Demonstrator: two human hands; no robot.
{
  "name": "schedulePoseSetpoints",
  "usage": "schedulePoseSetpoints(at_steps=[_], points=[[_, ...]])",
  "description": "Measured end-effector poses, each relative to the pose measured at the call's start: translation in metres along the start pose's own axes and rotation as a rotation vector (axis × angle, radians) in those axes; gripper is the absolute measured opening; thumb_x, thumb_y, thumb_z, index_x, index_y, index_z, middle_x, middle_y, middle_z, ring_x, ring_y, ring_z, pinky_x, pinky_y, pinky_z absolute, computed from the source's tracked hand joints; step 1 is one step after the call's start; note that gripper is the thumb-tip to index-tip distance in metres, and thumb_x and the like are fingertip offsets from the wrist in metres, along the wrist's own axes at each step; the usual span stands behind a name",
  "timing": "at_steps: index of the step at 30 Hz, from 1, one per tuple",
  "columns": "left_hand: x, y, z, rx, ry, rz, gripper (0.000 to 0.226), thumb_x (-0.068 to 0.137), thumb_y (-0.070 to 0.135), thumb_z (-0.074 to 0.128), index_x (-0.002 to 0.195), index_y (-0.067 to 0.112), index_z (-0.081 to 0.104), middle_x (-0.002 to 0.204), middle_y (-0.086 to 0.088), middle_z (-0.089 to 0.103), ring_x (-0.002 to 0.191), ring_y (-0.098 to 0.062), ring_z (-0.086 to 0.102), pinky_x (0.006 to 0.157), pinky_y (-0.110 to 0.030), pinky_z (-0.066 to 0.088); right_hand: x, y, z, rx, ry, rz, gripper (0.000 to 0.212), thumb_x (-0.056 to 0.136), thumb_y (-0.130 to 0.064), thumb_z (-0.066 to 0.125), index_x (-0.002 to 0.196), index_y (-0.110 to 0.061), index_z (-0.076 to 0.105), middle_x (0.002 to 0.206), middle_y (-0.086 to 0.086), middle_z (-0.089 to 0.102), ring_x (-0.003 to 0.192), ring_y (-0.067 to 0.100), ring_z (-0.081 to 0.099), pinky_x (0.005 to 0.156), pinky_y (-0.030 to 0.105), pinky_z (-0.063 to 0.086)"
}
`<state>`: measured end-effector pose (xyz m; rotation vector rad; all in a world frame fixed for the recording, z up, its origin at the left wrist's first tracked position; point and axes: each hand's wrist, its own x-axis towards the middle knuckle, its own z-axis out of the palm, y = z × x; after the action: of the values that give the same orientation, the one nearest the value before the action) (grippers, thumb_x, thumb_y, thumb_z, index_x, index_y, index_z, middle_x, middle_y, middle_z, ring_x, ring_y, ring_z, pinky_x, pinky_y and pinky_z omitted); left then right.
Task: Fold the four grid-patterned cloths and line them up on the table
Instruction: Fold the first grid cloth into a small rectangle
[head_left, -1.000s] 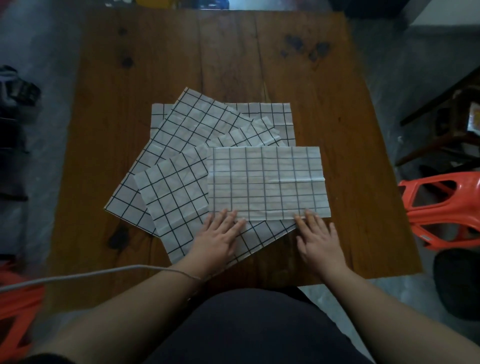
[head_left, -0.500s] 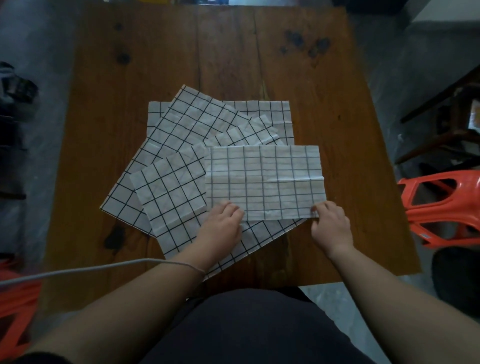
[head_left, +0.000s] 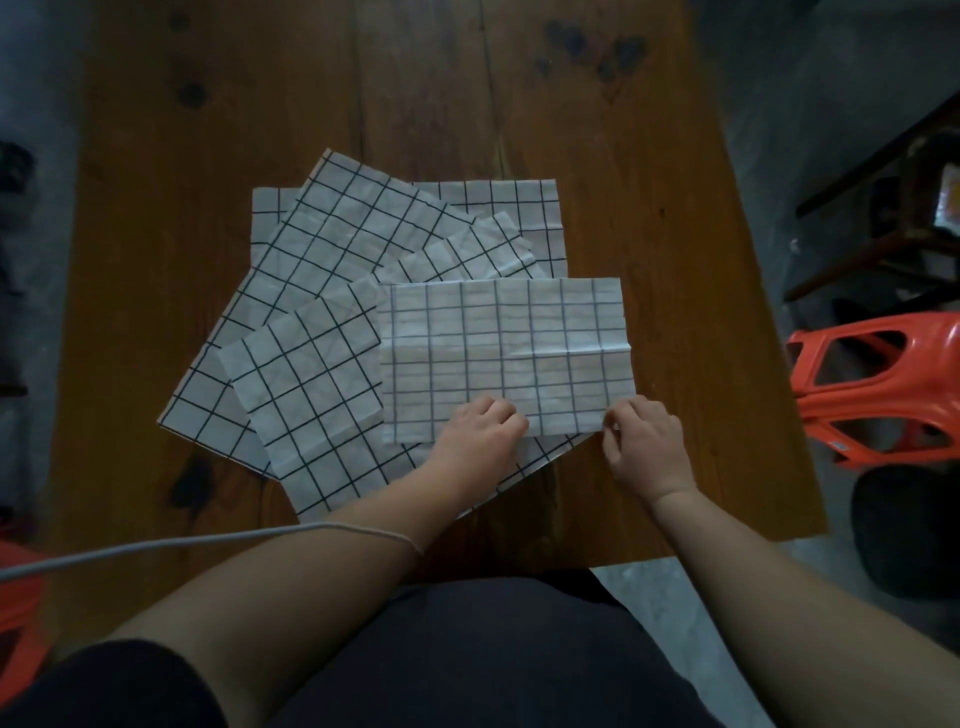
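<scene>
Several white cloths with black grid lines lie fanned in an overlapping pile on the wooden table (head_left: 649, 156). On top at the right sits a folded cloth (head_left: 509, 353) showing its paler side, with a crease across its middle. My left hand (head_left: 480, 441) pinches its near edge around the middle. My right hand (head_left: 641, 441) pinches the same edge close to the near right corner. Under it lie a tilted cloth (head_left: 306, 395) at the left, a larger tilted cloth (head_left: 337, 244) behind, and a straight one (head_left: 530, 208) at the back.
An orange plastic chair (head_left: 883, 384) stands right of the table, with a dark wooden chair (head_left: 883, 218) behind it. A grey cable (head_left: 156, 545) runs from the left over my left forearm. Something orange (head_left: 21, 613) sits at the lower left.
Both hands went from lying flat on the folded cloth's near edge to curled fingers pinching that edge. The right hand slid toward the near right corner.
</scene>
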<state>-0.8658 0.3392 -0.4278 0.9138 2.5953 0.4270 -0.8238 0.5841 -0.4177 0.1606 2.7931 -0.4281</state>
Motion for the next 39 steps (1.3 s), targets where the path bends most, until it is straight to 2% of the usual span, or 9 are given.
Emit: schedulePoseSetpoints(at_steps=[4, 7, 13, 16, 20, 26, 31, 35, 39], points=[[0.002, 0.003, 0.003, 0.025, 0.005, -0.027, 0.035, 0.09, 0.025, 0.067, 0.123, 0.024, 0.057, 0.124, 0.001, 0.059, 0.115, -0.021, 0.048, 0.098, -0.036, 0.042, -0.007, -0.003, -0.004, 0.013, -0.027, -0.07, 0.016, 0.093, -0.025, 0.059, 0.109, -0.027, 0.058, 0.113, -0.01, 0.052, 0.109, 0.011, 0.046, 0.099, 0.034, 0.041], [0.005, 0.003, 0.002, 0.005, 0.013, -0.044, 0.033, 0.091, 0.023, 0.066, 0.122, 0.026, 0.057, 0.122, 0.003, 0.06, 0.115, -0.02, 0.049, 0.098, -0.035, 0.044, -0.006, 0.001, -0.001, 0.052, -0.055, -0.009, 0.02, 0.094, -0.025, 0.06, 0.114, -0.03, 0.059, 0.119, -0.012, 0.051, 0.116, 0.01, 0.044, 0.102, 0.034, 0.041], [0.011, -0.001, 0.001, -0.012, 0.026, -0.025, 0.025, 0.098, 0.021, 0.056, 0.122, 0.023, 0.059, 0.123, 0.0, 0.06, 0.116, -0.023, 0.049, 0.099, -0.037, 0.043, 0.001, 0.009, 0.002, 0.215, -0.063, 0.107, 0.015, 0.096, -0.015, 0.06, 0.098, -0.03, 0.058, 0.106, -0.009, 0.05, 0.106, 0.013, 0.043, 0.092, 0.03, 0.041], [0.011, -0.002, 0.001, -0.047, 0.046, -0.028, 0.022, 0.102, 0.025, 0.049, 0.121, 0.022, 0.06, 0.123, 0.0, 0.06, 0.117, -0.022, 0.048, 0.1, -0.037, 0.042, 0.003, 0.01, 0.002, 0.211, -0.064, 0.115, 0.011, 0.096, -0.017, 0.06, 0.103, -0.025, 0.06, 0.104, -0.007, 0.051, 0.102, 0.013, 0.043, 0.092, 0.031, 0.043], [0.011, 0.0, -0.002, -0.073, 0.055, -0.039, 0.025, 0.103, 0.028, 0.046, 0.123, 0.022, 0.059, 0.124, 0.0, 0.06, 0.118, -0.021, 0.047, 0.102, -0.036, 0.041, 0.003, 0.012, 0.001, 0.174, -0.078, 0.096, 0.011, 0.098, -0.016, 0.058, 0.105, -0.023, 0.061, 0.104, -0.007, 0.05, 0.102, 0.013, 0.043, 0.087, 0.027, 0.039], [0.012, 0.01, -0.003, -0.056, 0.052, -0.011, 0.03, 0.099, 0.024, 0.053, 0.128, 0.021, 0.057, 0.127, 0.0, 0.059, 0.119, -0.022, 0.048, 0.103, -0.036, 0.041, 0.0, 0.001, -0.006, -0.01, -0.072, 0.054, 0.005, 0.097, -0.026, 0.054, 0.101, -0.025, 0.056, 0.101, -0.007, 0.049, 0.096, 0.014, 0.046, 0.089, 0.031, 0.043], [0.014, 0.031, 0.001, -0.011, 0.088, 0.016, 0.048, 0.089, 0.024, 0.067, 0.133, 0.021, 0.049, 0.13, -0.002, 0.055, 0.119, -0.023, 0.047, 0.103, -0.037, 0.042, -0.023, -0.02, -0.013, 0.091, -0.03, 0.076, 0.003, 0.092, -0.03, 0.056, 0.091, -0.028, 0.055, 0.093, -0.009, 0.049, 0.089, 0.012, 0.046, 0.085, 0.034, 0.046], [0.012, 0.046, 0.009, -0.01, 0.119, 0.005, 0.051, 0.092, 0.035, 0.062, 0.138, 0.022, 0.044, 0.135, -0.003, 0.048, 0.125, -0.025, 0.041, 0.107, -0.04, 0.035, -0.044, -0.039, -0.019, 0.154, -0.015, 0.024, 0.008, 0.089, -0.03, 0.059, 0.083, -0.03, 0.053, 0.085, -0.012, 0.049, 0.083, 0.009, 0.045, 0.083, 0.033, 0.047], [0.007, 0.056, 0.014, -0.016, 0.131, -0.006, 0.054, 0.089, 0.036, 0.06, 0.141, 0.025, 0.049, 0.135, -0.001, 0.054, 0.127, -0.026, 0.043, 0.105, -0.042, 0.033, -0.057, -0.045, -0.022, 0.223, 0.034, -0.097, 0.01, 0.087, -0.034, 0.062, 0.091, -0.033, 0.053, 0.094, -0.016, 0.049, 0.091, 0.006, 0.045, 0.09, 0.028, 0.042]])
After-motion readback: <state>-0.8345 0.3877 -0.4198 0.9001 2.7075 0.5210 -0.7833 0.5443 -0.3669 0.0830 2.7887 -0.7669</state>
